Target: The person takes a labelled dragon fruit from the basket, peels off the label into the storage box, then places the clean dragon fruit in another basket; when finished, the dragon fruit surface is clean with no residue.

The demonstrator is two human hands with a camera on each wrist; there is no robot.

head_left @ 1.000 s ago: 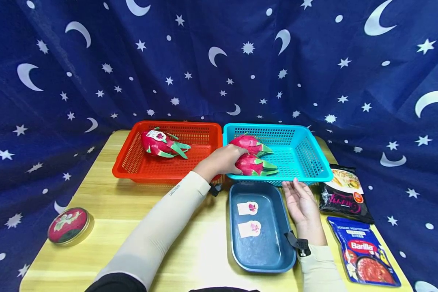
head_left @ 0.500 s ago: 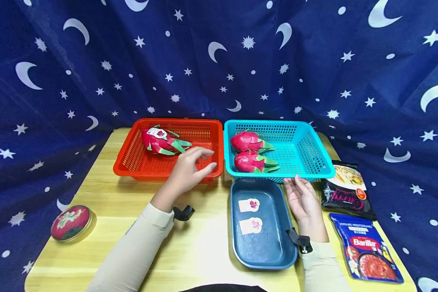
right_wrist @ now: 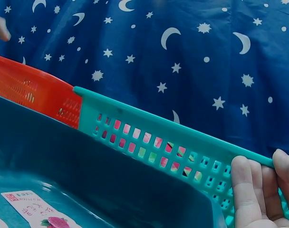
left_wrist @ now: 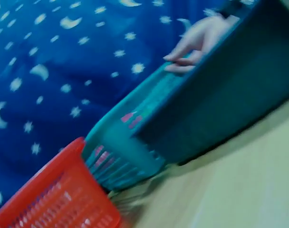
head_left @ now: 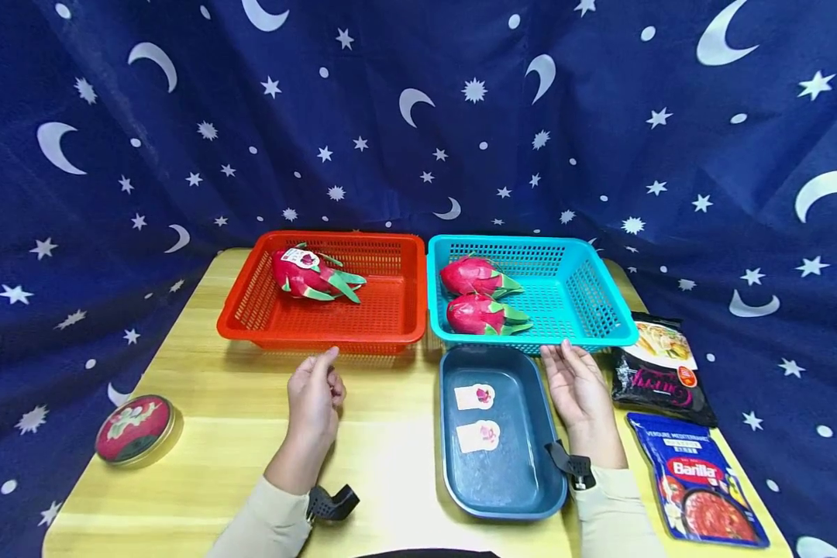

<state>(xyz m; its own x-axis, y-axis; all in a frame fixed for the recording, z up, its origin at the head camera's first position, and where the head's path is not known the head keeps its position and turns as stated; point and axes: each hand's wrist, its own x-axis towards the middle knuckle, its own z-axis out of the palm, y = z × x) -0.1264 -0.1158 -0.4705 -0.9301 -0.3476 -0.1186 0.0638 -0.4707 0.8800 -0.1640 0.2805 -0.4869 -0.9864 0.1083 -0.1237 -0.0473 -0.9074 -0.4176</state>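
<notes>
My left hand (head_left: 314,399) hovers over the table in front of the red basket (head_left: 321,341), fingers loosely curled, holding nothing. My right hand (head_left: 582,391) pinches the front rim of the turquoise basket (head_left: 586,287); in the right wrist view its fingers (right_wrist: 246,185) lie against the slotted outer wall and the thumb meets the rim. Two pink dragon fruits, a rear one (head_left: 470,275) and a front one (head_left: 474,314), lie at the left in the turquoise basket. Another dragon fruit (head_left: 300,275) with a white label sits in the red basket.
A dark blue tub (head_left: 502,484) stands before the turquoise basket, two paper labels (head_left: 474,397) inside it. On the right lie a black curry packet (head_left: 659,380) and a blue Barilla pouch (head_left: 697,480). A round red tin (head_left: 132,430) stands at the left edge.
My left hand has let go of the front dragon fruit in the turquoise basket and moved left and back toward me, past the red basket's front. My right hand has stayed at the rim.
</notes>
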